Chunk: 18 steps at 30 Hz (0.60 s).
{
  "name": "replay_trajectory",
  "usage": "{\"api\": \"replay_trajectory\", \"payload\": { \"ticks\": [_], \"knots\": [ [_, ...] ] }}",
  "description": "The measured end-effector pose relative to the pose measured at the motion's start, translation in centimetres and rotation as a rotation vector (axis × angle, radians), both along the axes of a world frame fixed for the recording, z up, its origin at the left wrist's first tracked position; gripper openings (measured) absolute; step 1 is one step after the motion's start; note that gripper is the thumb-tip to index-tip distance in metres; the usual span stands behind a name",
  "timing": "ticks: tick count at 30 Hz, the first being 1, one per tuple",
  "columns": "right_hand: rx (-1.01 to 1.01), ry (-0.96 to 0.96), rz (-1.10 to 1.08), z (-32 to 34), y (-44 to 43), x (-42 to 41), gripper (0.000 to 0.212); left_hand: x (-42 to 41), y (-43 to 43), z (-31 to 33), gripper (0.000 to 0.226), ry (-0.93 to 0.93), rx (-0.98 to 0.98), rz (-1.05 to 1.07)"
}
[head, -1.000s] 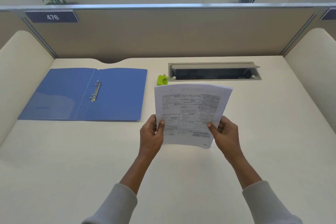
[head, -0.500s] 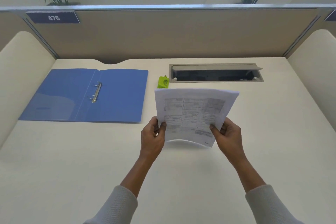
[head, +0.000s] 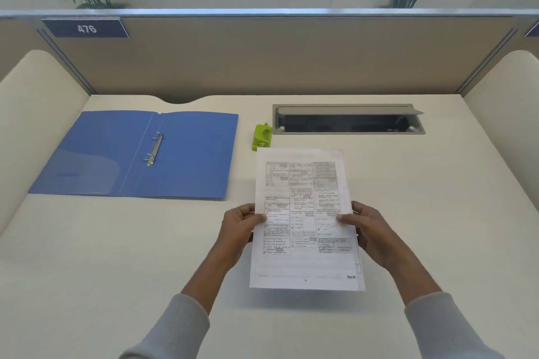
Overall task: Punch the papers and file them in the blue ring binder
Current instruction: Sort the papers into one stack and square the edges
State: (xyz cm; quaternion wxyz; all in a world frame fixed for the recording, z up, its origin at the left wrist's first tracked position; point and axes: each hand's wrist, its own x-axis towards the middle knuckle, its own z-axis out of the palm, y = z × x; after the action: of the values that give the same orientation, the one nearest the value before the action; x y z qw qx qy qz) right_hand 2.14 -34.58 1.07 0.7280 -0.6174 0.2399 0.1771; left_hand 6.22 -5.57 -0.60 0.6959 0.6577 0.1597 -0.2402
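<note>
The step in hand is judged to be the squaring of the papers [head: 304, 213] before punching. It would be done well if the sheets were tapped level on one edge and kept tightly together, so that the holes fall in line; a back sheet is seen offset at the lower right. The stack is pinched at its side edges by the left hand [head: 237, 230] and the right hand [head: 370, 233]: each thumb is laid on the printed face, the fingers are curled behind, and neither hand is opened wider than the stack requires. The papers are held between the hands, apparently clear of the worktop [head: 437, 213]. Just ahead of the left hand, past the stack's far corner, a green hole punch [head: 262, 137] is stood. Ahead and to that hand's left the blue ring binder [head: 189, 154] is laid open, its rings [head: 154, 148] exposed.
</note>
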Motion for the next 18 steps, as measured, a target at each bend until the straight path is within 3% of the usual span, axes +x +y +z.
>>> {"api": "replay_trajectory", "payload": {
  "ticks": [4,12,18],
  "knots": [
    [0.077,0.046,0.005,-1.7,0.8,-0.5,0.036,-0.8,-0.2,-1.4,0.023,0.070,0.010,-0.012],
    [-0.040,0.120,-0.037,-4.3,1.6,-0.8,0.039,-1.4,-1.0,-2.6,0.020,0.113,0.112,-0.017],
    [0.010,0.167,-0.036,-4.5,1.4,-0.7,0.037,-1.2,-1.1,-2.7,0.020,0.137,0.129,-0.015]
  ]
}}
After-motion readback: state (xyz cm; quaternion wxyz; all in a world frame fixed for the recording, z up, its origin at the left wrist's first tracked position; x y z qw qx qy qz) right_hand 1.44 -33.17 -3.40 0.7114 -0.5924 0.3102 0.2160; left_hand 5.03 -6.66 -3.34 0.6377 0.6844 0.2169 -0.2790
